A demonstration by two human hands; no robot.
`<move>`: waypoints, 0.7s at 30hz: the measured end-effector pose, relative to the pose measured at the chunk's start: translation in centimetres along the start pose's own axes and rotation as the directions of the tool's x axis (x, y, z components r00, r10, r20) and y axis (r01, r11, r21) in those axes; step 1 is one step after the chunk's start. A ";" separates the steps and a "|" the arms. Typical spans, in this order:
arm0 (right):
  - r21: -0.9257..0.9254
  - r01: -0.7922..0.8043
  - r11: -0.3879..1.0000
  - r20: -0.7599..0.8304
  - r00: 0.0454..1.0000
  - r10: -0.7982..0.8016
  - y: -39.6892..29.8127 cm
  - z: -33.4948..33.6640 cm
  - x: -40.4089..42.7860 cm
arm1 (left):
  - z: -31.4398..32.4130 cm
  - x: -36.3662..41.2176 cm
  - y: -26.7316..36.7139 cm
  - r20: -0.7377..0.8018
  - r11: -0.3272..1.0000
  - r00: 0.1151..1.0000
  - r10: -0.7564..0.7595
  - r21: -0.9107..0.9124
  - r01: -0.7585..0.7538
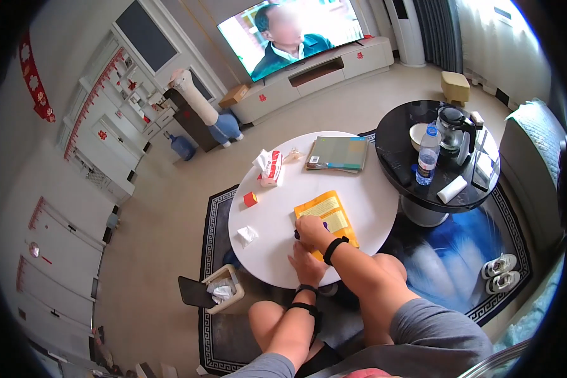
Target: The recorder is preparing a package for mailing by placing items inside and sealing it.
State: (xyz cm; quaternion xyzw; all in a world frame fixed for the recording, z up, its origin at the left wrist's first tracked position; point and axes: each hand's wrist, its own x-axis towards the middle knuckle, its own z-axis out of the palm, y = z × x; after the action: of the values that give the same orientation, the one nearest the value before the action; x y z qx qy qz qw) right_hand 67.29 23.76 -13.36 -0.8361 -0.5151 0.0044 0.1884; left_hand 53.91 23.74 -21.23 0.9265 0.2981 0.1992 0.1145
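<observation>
A yellow-orange packet (pixel 328 201), printed with a pale panel of writing, lies flat on the white round table (pixel 269 212) in front of me. My right hand (pixel 313 231) is over its left part, fingers curled around a small dark purple object (pixel 325 226). Most of that object is hidden by the hand, so its kind is unclear. Just nearer to me, my left hand (pixel 308 264) rests at the packet's lower left edge, touching or almost touching the right hand. Its thumb sticks out to the left; its other fingers are mostly covered.
On the white table are a tissue pack (pixel 270 170), a small red box (pixel 250 199), a crumpled tissue (pixel 247 236) and books (pixel 338 153). A black round table (pixel 397 170) holds a water bottle (pixel 427 158) and a glass pot (pixel 451 132). An open bin (pixel 238 288) stands lower left.
</observation>
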 end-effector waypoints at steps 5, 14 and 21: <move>-0.026 0.114 0.993 0.012 0.993 -0.113 0.1 -0.5 -1.6 | 0.7 -0.5 -0.4 -0.084 0.999 0.996 -0.021 0.029 0.024; 0.025 0.242 0.970 0.061 0.968 -0.243 0.8 0.3 -5.1 | -1.2 0.5 0.4 0.077 0.977 0.992 -0.103 -0.177 0.115; 0.129 0.183 0.975 0.245 0.947 -0.210 1.7 -1.8 -8.3 | -1.9 0.2 1.1 0.002 0.999 1.000 -0.016 -0.046 0.016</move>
State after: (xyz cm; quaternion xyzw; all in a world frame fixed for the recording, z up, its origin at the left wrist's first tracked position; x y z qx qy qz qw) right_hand 65.27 15.38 -13.77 -0.7619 -0.6151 0.1209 0.1631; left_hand 53.76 23.12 -19.10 0.9215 0.3005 0.2042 0.1375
